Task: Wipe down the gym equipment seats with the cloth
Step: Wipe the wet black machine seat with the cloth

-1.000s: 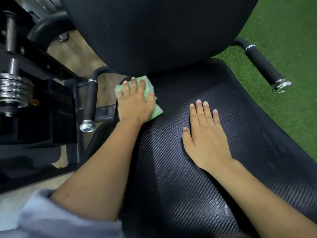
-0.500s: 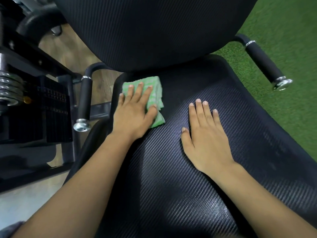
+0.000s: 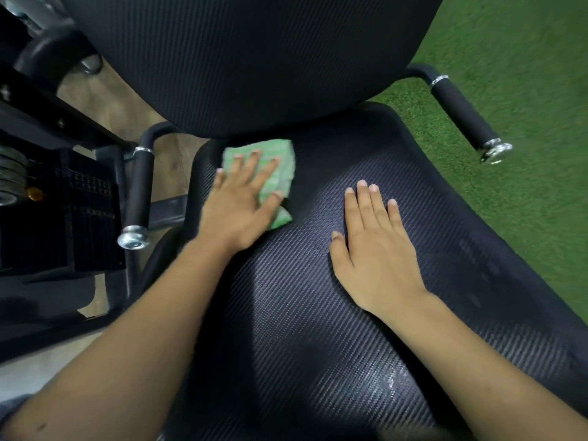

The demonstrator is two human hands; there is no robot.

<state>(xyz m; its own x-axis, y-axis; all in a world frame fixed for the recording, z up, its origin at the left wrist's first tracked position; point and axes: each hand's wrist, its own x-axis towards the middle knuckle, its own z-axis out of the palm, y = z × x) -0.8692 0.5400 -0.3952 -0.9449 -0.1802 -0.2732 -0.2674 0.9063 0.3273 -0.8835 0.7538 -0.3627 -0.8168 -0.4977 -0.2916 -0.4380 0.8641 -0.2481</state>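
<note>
Left hand (image 3: 241, 206) presses flat on the cloth (image 3: 276, 167) at the seat's (image 3: 318, 313) back; right hand (image 3: 375, 249) rests flat. The cloth looks soft and light, best pinned under a palm.

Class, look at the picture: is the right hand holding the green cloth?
No, the right hand lies flat on the seat, while the left hand presses the green cloth.

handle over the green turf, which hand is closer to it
Right. The right hand lies flat on the seat, apart from the handle, which sits beyond it to the right. The left hand presses the green cloth on the seat's opposite side, farther off.
</note>
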